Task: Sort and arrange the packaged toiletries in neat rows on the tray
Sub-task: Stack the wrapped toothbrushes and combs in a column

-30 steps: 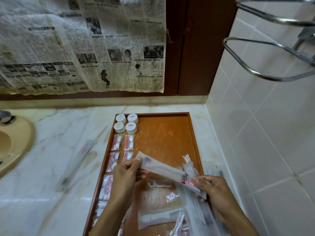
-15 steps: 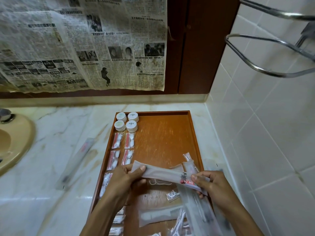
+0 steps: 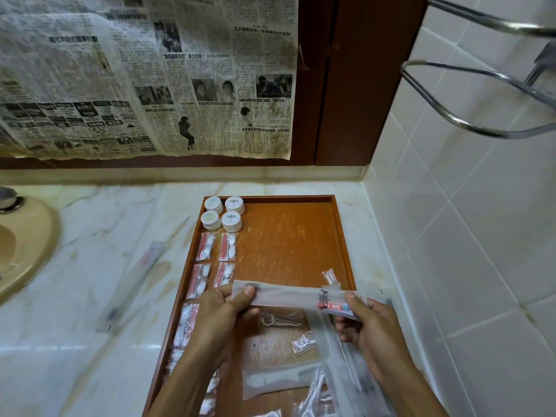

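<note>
Two hands on one long toothbrush packet [image 3: 288, 296]: left hand [image 3: 222, 314] pinches its left end, thumb on top; right hand [image 3: 370, 323] pinches the printed end, fingers curled under. Packet is held level above the tray [image 3: 301, 242], crosswise, roughly mid-length, not resting on anything.

Sorted so far: four round white tubs [image 3: 224, 213] in the far-left corner, then cotton-swab sachets [image 3: 215, 260] in two columns down the left edge. Far-right part of the tray is bare wood. Unsorted at the near end: floss picks [image 3: 281, 320], a comb packet [image 3: 279, 382], more long packets under the right hand. One more long packet [image 3: 132, 284] lies on the counter left of the tray, well apart.

To do this step well, my read:
- Turn the packet lengthwise, parallel to the tray's right edge, logo end consistent with later ones.
- Set it down in the bare far-right area, just beside the right rim, so the next packets stack in a row next to it.
- Lower both ends together; film is floppy and will sag or skew if one end releases first.
- Keep clear of the swab columns.
</note>
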### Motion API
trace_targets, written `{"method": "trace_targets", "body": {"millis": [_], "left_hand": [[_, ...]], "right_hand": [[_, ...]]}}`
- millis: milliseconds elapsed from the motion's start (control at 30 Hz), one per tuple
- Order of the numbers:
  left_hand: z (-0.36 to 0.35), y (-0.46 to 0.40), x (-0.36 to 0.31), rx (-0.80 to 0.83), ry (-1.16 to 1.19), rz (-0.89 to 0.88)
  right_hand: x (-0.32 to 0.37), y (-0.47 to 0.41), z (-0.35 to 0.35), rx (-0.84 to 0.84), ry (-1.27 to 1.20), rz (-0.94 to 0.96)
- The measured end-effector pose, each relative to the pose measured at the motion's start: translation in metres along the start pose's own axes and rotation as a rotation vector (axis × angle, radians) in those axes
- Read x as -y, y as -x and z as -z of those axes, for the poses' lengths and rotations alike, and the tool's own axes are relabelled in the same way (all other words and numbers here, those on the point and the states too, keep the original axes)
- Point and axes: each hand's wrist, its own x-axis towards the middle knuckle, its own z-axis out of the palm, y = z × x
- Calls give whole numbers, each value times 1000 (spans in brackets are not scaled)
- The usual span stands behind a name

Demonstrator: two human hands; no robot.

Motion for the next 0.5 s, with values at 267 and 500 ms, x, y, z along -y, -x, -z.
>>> {"method": "trace_targets", "body": {"millis": [267,500], "left_hand": [[0,5,4,-7,19,-29],[1,6,7,3,26,-26]], "right_hand": [[-3,7,-7,48,62,67],[-3,7,-6,38,50,109]]}}
